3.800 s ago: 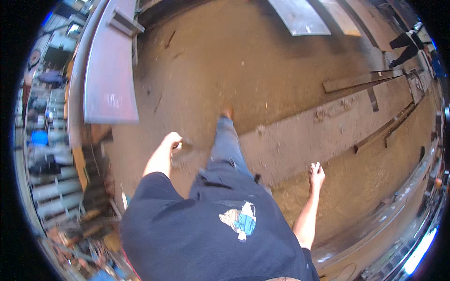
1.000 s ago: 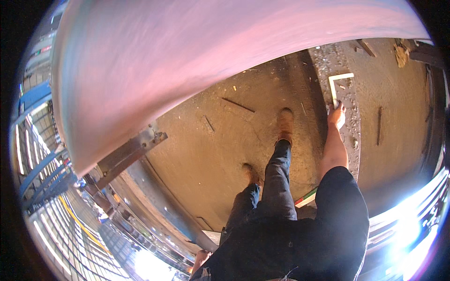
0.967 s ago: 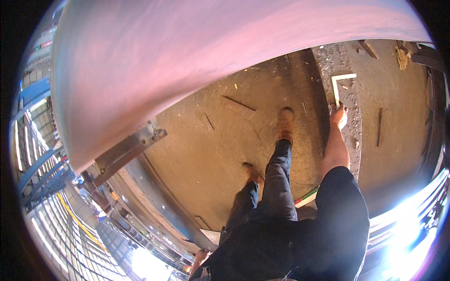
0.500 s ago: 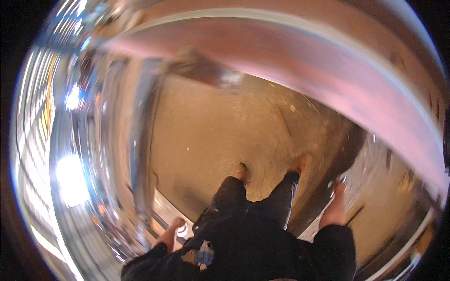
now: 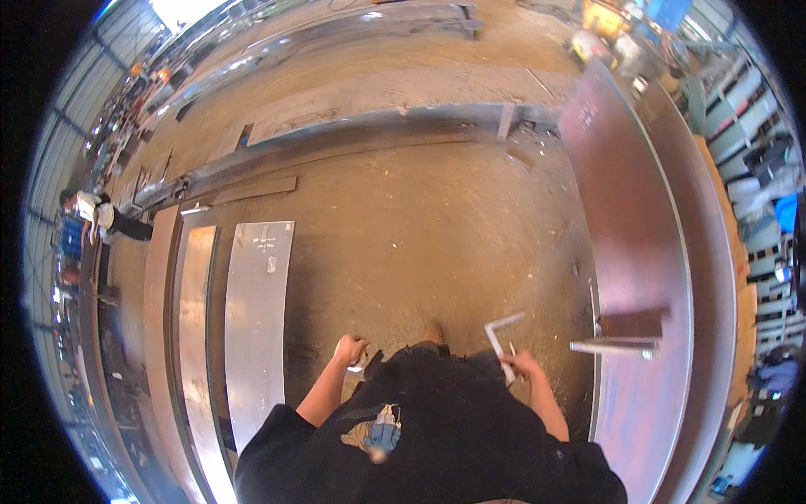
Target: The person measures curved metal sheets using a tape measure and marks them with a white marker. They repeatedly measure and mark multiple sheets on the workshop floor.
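Observation:
My left hand (image 5: 349,348) hangs at my left side, its fingers curled around a small whitish thing (image 5: 359,364) whose kind I cannot make out. In front of my right hip, my right hand (image 5: 523,364) grips an L-shaped metal square (image 5: 495,339) by its long arm; the short arm points away to the right. A thin, pale stick-like thing (image 5: 512,348) pokes up beside the same fingers. Both hands are in the air, apart from the steel pieces around me.
Flat steel plates (image 5: 259,311) lie along my left. On the right stands a large reddish steel beam (image 5: 630,202) with a bracket-like piece (image 5: 625,344) on it. A long beam (image 5: 361,134) crosses ahead on the dusty floor (image 5: 420,227). Another person (image 5: 105,217) is far left.
My view has turned: the reddish beam that crossed ahead now stands on my right, and the plates show on my left. The square in my right hand now shows plainly.

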`<action>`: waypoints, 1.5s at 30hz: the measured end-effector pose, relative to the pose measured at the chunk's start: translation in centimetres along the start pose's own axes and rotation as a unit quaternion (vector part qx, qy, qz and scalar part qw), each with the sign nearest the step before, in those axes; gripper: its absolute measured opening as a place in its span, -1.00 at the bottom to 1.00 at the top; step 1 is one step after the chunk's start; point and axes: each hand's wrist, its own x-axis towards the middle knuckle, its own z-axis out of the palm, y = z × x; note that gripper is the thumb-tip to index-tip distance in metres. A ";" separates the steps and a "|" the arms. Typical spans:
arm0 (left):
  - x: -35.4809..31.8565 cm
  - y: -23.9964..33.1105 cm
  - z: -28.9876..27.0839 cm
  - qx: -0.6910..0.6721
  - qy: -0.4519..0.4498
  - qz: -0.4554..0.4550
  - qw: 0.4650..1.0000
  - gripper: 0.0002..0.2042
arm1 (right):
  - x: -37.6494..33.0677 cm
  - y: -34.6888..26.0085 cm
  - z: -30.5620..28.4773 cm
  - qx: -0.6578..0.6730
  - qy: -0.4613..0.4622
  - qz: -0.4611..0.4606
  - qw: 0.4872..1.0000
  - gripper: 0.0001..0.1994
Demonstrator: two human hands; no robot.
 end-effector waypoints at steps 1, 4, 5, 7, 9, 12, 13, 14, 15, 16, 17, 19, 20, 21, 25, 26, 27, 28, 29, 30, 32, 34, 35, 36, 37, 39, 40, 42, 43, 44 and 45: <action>1.2 4.9 -2.3 -0.064 0.016 0.022 0.998 -0.62 | -0.3 -8.7 -2.2 -0.022 0.026 -0.051 0.998 -0.50; 4.5 13.6 -8.2 -0.222 -0.046 0.093 0.970 -0.59 | 1.1 -25.5 -1.6 -0.027 0.007 -0.212 0.977 -0.56; 6.4 16.8 -10.5 -0.247 -0.055 0.134 0.958 -0.56 | 1.5 -31.7 -1.4 -0.032 0.000 -0.249 0.968 -0.56; 8.7 25.3 -13.1 -0.325 -0.090 0.151 0.929 -0.50 | 3.5 -40.5 -2.2 -0.119 0.023 -0.394 0.911 -0.56; 12.7 30.0 -16.4 -0.398 -0.047 0.170 0.900 -0.49 | 3.5 -51.0 -0.2 -0.133 -0.053 -0.441 0.886 -0.55; 18.9 35.1 -23.4 -0.499 -0.040 0.152 0.852 -0.51 | 4.8 -63.9 1.9 -0.162 -0.133 -0.478 0.853 -0.53; 20.4 35.6 -25.6 -0.483 -0.015 0.118 0.867 -0.54 | 5.3 -68.1 2.2 -0.161 -0.147 -0.513 0.830 -0.53; 22.6 35.9 -28.1 -0.470 0.004 0.077 0.879 -0.57 | 5.8 -71.0 2.9 -0.157 -0.163 -0.541 0.810 -0.52; 24.0 36.1 -29.4 -0.460 0.025 0.037 0.887 -0.60 | 6.6 -73.9 3.2 -0.153 -0.179 -0.567 0.789 -0.52; 24.3 37.6 -32.3 -0.508 0.060 0.081 0.855 -0.59 | 8.8 -77.1 3.3 -0.203 -0.157 -0.560 0.788 -0.53; 27.4 34.4 -32.9 -0.515 0.133 0.089 0.842 -0.56 | 11.1 -80.3 4.1 -0.257 -0.147 -0.555 0.777 -0.53; 30.4 32.1 -36.6 -0.372 0.235 0.011 0.898 -0.58 | 15.6 -84.9 3.9 -0.245 -0.134 -0.548 0.789 -0.57; 31.6 29.7 -37.1 -0.347 0.289 -0.013 0.892 -0.60 | 17.6 -87.8 3.7 -0.245 -0.173 -0.518 0.801 -0.59; 32.3 27.7 -38.3 -0.274 0.366 -0.033 0.889 -0.61 | 18.9 -91.8 3.0 -0.244 -0.200 -0.508 0.802 -0.61; 36.8 21.0 -38.6 -0.230 0.381 -0.210 0.870 -0.69 | 31.9 -103.0 0.5 -0.270 -0.157 -0.398 0.863 -0.62; 38.1 16.8 -36.9 -0.265 0.355 -0.272 0.854 -0.70 | 35.0 -105.5 0.6 -0.221 -0.170 -0.370 0.886 -0.59; 40.6 16.6 -36.0 -0.268 0.331 -0.295 0.856 -0.70 | 39.8 -106.7 -1.6 -0.255 -0.121 -0.419 0.863 -0.54; 41.8 16.3 -35.8 -0.264 0.311 -0.331 0.851 -0.70 | 42.2 -109.1 -3.1 -0.398 -0.059 -0.393 0.827 -0.52; 43.2 17.3 -36.9 -0.245 0.267 -0.370 0.856 -0.71 | 44.4 -111.0 -5.0 -0.483 -0.019 -0.425 0.765 -0.52; 43.9 14.4 -34.5 -0.156 0.287 -0.368 0.870 -0.70 | 47.7 -111.9 -6.4 -0.516 -0.007 -0.392 0.762 -0.51; 48.8 13.9 -34.1 -0.333 0.200 -0.454 0.802 -0.76 | 53.5 -112.9 -12.9 -0.535 0.095 -0.331 0.771 -0.52; 49.8 15.1 -37.4 -0.365 0.105 -0.441 0.813 -0.78 | 54.3 -113.9 -17.2 -0.490 0.162 -0.129 0.847 -0.57; 51.0 16.9 -39.9 -0.393 0.100 -0.429 0.807 -0.77 | 54.1 -114.6 -19.6 -0.444 0.191 -0.099 0.870 -0.58; 51.3 19.0 -43.7 -0.415 0.096 -0.422 0.800 -0.76 | 53.4 -115.5 -20.8 -0.391 0.213 -0.068 0.893 -0.58; 52.4 18.1 -44.9 -0.430 0.116 -0.424 0.789 -0.75 | 52.5 -117.2 -21.3 -0.430 0.219 -0.071 0.873 -0.58; 54.8 15.5 -45.4 -0.476 0.153 -0.453 0.738 -0.76 | 50.9 -121.5 -20.9 -0.439 0.230 -0.075 0.865 -0.58; 56.4 15.5 -49.1 -0.377 0.171 -0.371 0.831 -0.78 | 50.4 -121.3 -21.5 -0.393 0.248 -0.052 0.884 -0.58; 60.9 16.1 -53.4 -0.348 0.184 -0.283 0.874 -0.80 | 52.3 -123.4 -23.9 -0.412 0.250 -0.036 0.875 -0.59; 63.3 16.6 -54.8 -0.414 0.181 -0.287 0.845 -0.81 | 53.7 -125.0 -25.7 -0.429 0.253 -0.032 0.867 -0.59; 64.9 16.1 -57.9 -0.451 0.196 -0.299 0.818 -0.81 | 54.1 -127.9 -22.5 -0.380 0.234 0.029 0.894 -0.58; 67.2 16.9 -59.4 -0.473 0.218 -0.306 0.797 -0.81 | 55.5 -131.3 -21.7 -0.402 0.228 0.003 0.887 -0.57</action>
